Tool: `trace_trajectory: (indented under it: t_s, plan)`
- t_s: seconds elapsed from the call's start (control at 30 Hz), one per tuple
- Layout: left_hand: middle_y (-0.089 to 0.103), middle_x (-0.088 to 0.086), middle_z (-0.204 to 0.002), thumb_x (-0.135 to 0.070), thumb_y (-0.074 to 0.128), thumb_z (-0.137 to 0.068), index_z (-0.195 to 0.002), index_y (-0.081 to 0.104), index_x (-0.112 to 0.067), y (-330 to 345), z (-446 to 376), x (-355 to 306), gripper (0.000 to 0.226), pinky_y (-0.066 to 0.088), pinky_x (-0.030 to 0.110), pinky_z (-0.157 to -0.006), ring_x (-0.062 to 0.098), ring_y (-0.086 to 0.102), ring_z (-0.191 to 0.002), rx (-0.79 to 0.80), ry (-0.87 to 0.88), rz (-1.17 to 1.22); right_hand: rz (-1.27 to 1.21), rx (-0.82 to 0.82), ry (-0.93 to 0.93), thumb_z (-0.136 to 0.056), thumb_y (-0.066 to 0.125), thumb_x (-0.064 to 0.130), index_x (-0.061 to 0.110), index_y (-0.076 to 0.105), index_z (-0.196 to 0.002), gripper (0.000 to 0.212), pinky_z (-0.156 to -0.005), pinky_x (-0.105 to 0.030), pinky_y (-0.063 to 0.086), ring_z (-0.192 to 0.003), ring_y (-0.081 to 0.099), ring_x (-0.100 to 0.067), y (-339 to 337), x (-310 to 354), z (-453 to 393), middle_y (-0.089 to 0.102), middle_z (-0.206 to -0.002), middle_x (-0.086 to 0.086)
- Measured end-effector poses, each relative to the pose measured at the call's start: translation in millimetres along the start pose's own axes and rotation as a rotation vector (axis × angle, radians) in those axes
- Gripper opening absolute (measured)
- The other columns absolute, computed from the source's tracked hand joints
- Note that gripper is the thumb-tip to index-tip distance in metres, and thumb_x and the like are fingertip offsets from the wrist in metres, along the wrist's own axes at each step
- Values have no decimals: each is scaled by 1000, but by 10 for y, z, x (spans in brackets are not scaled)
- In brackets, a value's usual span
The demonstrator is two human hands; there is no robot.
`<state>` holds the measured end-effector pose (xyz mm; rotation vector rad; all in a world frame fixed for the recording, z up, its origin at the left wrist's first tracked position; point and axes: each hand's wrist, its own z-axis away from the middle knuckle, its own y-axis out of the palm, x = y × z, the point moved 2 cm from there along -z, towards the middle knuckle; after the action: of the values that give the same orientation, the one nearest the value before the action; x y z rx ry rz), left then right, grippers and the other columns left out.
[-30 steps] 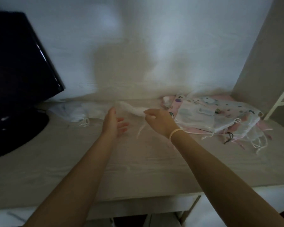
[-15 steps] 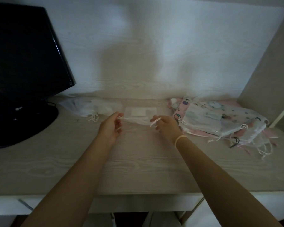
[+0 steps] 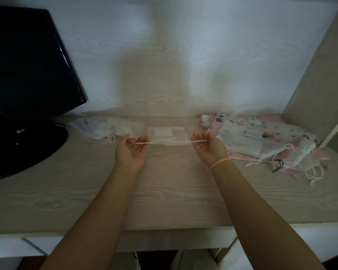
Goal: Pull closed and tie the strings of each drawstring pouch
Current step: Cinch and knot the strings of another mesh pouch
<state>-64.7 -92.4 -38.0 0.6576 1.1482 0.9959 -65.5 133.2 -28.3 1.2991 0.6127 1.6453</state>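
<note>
A sheer white drawstring pouch (image 3: 167,133) lies flat on the desk between my hands, its mouth gathered toward me. My left hand (image 3: 130,151) pinches the pouch's left string ends, palm up. Palm up as well, my right hand (image 3: 208,148) pinches the right string ends. The white strings (image 3: 197,141) run taut in a line from hand to hand, just above the desk. A pile of printed and white pouches (image 3: 261,141) with loose strings lies to the right. A few white pouches (image 3: 109,129) lie bunched at the back left.
A black monitor (image 3: 27,75) on a round base stands at the left of the light wood desk (image 3: 164,191). A wall panel closes the back, and a side panel with a white frame (image 3: 336,129) stands at the right.
My hands have drawn apart, each holding string ends, so the strings are now stretched taut and the pouch mouth has gathered. Earlier the right hand carried the pouch in from the right pile.
</note>
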Motion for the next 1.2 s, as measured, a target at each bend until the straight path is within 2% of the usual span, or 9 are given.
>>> trace_trajectory:
  t_s: [0.13, 0.23, 0.37, 0.5, 0.63, 0.73, 1.03, 1.13, 1.2]
  plan:
    - [39, -1, -42, -24, 42, -100, -52, 44, -13, 50, 0, -37, 49, 39, 18, -40, 11, 43, -34, 138, -56, 26, 21, 37, 50, -104, 33, 24, 9, 47, -71, 38, -37, -14, 37, -33, 38, -12, 14, -17, -37, 35, -39, 2]
    - [23, -6, -39, -31, 39, -101, -53, 39, -17, 84, -16, -14, 50, 13, 17, -33, 8, 20, -28, 216, -95, -344, 201, 95, 90, -104, 32, 28, 11, 50, -71, 41, -33, -13, 21, -29, 23, -9, -12, -22, -42, 25, -38, 5]
    - [28, -4, -37, -28, 48, -99, -56, 40, -15, 101, -48, -27, 46, 19, 19, -41, 14, 24, -34, 121, 144, -1016, 675, -9, -69, -102, 35, 30, 9, 55, -73, 41, -34, -15, 18, -30, 22, -9, -73, 29, -59, 27, -37, 6]
    - [49, 1, -55, -31, 54, -96, -57, 54, -12, 87, -8, -62, 43, 34, 30, -63, 21, 47, -59, 55, 459, -1567, 1355, -113, -456, -97, 40, 29, 11, 64, -61, 46, -59, -28, 40, -54, 48, -20, -8, 122, -5, 50, -57, -3]
    - [57, 4, -71, -38, 44, -101, -65, 58, -12, 30, 6, -83, 46, 35, 30, -63, 27, 59, -77, 110, 562, -1850, 1749, -83, -625, -102, 35, 35, 0, 65, -77, 52, -81, -36, 48, -77, 61, -30, 98, 120, 25, 65, -76, -14]
    - [67, 14, -97, -40, 40, -102, -93, 71, -5, 36, -6, -79, 47, 45, 33, -76, 30, 62, -93, 82, 598, -1936, 1984, -60, -722, -103, 30, 35, 5, 57, -80, 46, -72, -32, 44, -78, 58, -30, 150, 68, 53, 57, -76, -12]
    - [67, 20, -106, -36, 39, -102, -96, 69, -3, 14, -11, -48, 45, 40, 33, -74, 31, 60, -94, 51, 562, -1965, 2160, -42, -735, -103, 29, 37, 11, 55, -85, 41, -68, -33, 42, -85, 63, -33, 146, -49, 139, 63, -85, -13]
    - [65, 22, -103, -33, 44, -99, -94, 67, -5, 165, -31, -44, 37, 41, 34, -74, 33, 60, -91, 27, 396, -1734, 1962, 93, -654, -101, 33, 39, 5, 61, -84, 47, -75, -35, 47, -82, 62, -29, 253, -50, 179, 67, -84, -8]
    - [60, 24, -87, -24, 44, -96, -83, 62, -9, 301, 2, -2, 27, 39, 32, -65, 29, 54, -69, 58, 270, -1534, 1697, 174, -543, -99, 36, 41, 8, 70, -95, 48, -80, -34, 47, -77, 62, -23, 360, -43, 277, 65, -78, 2]
